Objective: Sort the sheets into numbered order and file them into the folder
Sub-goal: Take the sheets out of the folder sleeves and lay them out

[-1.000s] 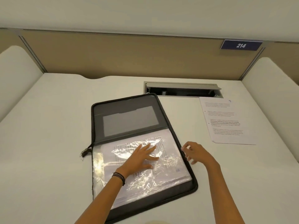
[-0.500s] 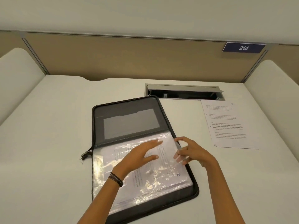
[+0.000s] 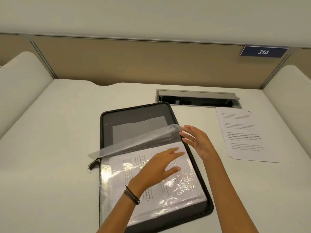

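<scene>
A black zip folder (image 3: 202, 180) lies open on the white desk, with a stack of clear sleeves on its near half. The top sleeve holds a printed sheet (image 3: 181, 187). My left hand (image 3: 159, 167) rests flat on that stack, fingers straight. One clear sleeve (image 3: 134, 142) is lifted and tilted over the folder's spine. My right hand (image 3: 196, 140) touches its right edge with straight fingers. A loose printed sheet (image 3: 244, 137), marked 9 at its top right corner, lies to the right of the folder.
An open cable hatch (image 3: 198, 98) is set in the desk behind the folder. Padded dividers stand left and right, and a tan back panel carries a sign reading 214 (image 3: 263, 52). The folder's zip pull (image 3: 92, 164) hangs off its left edge.
My right hand moved from the folder's right edge up and away, raising a clear sleeve off the stack. My left hand slid a little to the right on the sleeves below.
</scene>
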